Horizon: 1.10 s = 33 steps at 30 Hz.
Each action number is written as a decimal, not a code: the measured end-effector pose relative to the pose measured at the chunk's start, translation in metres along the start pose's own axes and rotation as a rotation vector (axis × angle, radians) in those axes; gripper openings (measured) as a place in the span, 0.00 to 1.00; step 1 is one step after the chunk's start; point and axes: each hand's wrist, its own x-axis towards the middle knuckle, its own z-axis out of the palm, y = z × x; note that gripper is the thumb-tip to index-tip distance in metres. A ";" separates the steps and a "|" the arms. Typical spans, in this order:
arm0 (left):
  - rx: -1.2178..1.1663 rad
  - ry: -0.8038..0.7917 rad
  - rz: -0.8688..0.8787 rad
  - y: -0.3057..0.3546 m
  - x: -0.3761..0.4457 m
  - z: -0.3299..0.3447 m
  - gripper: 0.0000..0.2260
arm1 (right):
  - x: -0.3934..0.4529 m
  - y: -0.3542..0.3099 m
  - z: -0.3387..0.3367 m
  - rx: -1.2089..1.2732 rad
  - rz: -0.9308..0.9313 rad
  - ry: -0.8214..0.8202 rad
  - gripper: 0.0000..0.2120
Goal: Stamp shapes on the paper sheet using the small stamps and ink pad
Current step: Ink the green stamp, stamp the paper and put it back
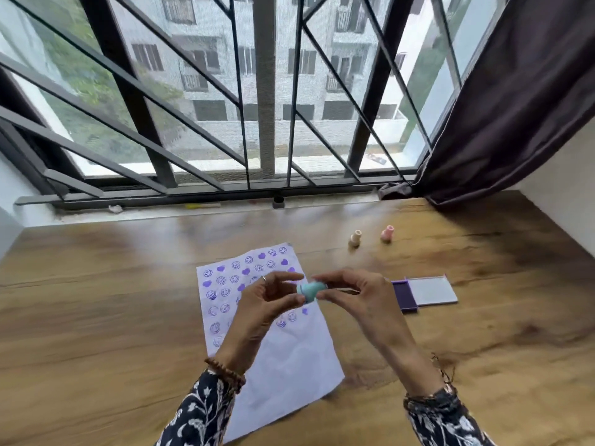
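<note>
Stamp set in use: one teal stamp held over a part-filled sheet.

Nearest, both hands: left hand (269, 299) and right hand (349, 292) pinch one teal stamp (310, 290) between fingertips, lying sideways, above the paper sheet (289, 358). Judged light, rigid, smooth plastic; best taken around the barrel, clear of the inked face. Sheet: one, thin, creased, upper half carrying purple smileys and hearts. To the right, one open purple ink pad (402, 296). Farther back, two stamps upright: cream stamp (355, 238), pink stamp (387, 234). Stamps, three total.
</note>
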 end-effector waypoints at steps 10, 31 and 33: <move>0.007 0.009 -0.058 -0.027 0.048 0.036 0.13 | 0.035 0.046 -0.032 0.205 0.104 0.017 0.14; 1.054 0.307 0.095 -0.074 0.180 0.038 0.11 | 0.162 0.143 -0.012 -0.204 0.116 0.066 0.09; 1.114 0.297 0.071 -0.081 0.180 0.036 0.10 | 0.163 0.145 -0.008 -0.274 0.118 0.042 0.09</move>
